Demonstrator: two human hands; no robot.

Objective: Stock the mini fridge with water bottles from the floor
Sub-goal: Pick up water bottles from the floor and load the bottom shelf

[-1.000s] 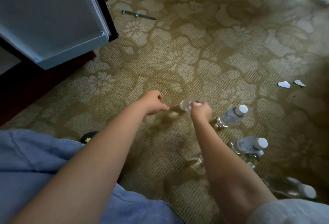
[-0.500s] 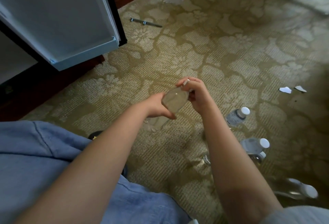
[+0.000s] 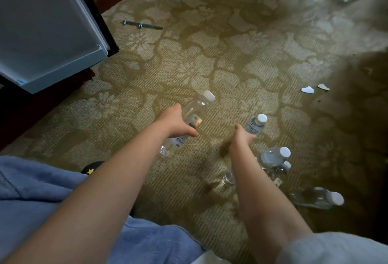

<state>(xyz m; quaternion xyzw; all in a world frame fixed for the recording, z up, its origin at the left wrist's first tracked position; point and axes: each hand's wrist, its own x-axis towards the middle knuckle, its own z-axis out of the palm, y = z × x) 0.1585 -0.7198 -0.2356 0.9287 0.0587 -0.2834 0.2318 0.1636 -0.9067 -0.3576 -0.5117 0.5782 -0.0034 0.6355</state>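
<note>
1. Held water bottle (image 3: 194, 116): clear plastic, white cap pointing up and away from the person, label partly showing below the grip. It is above the carpet, slanted, with its base towards the person's lap.
2. Left hand (image 3: 175, 124): wrapped around the middle of the held water bottle, thumb across the near side.
3. Right hand (image 3: 241, 137): reached down to the second bottle (image 3: 255, 125), which lies on the carpet with its white cap away from the person. The fingers meet its lower part; whether they are closed round it cannot be told.
4. Loose bottles on the floor, right of the right forearm: one with a white cap (image 3: 275, 155) lying just beyond the forearm; a darker one (image 3: 280, 171) touching or just beside it, partly hidden; one more (image 3: 319, 197) nearer the person, lying on its side in shadow, cap to the right.
5. Carpet (image 3: 210, 64): olive and cream floral pattern, darker in shadow at the right.
6. Mini fridge door (image 3: 46, 32): open, pale inner lining with a low shelf rail along its bottom edge, upper left of the view. The fridge interior is out of sight.
7. Metal rod (image 3: 142, 25): thin, lying on the carpet near the door's far corner.
8. Paper scraps (image 3: 307, 89): two white pieces on the carpet, well apart from the bottles, at right.
9. Blue clothing (image 3: 42, 190): covers the person's lap, lower left.
</note>
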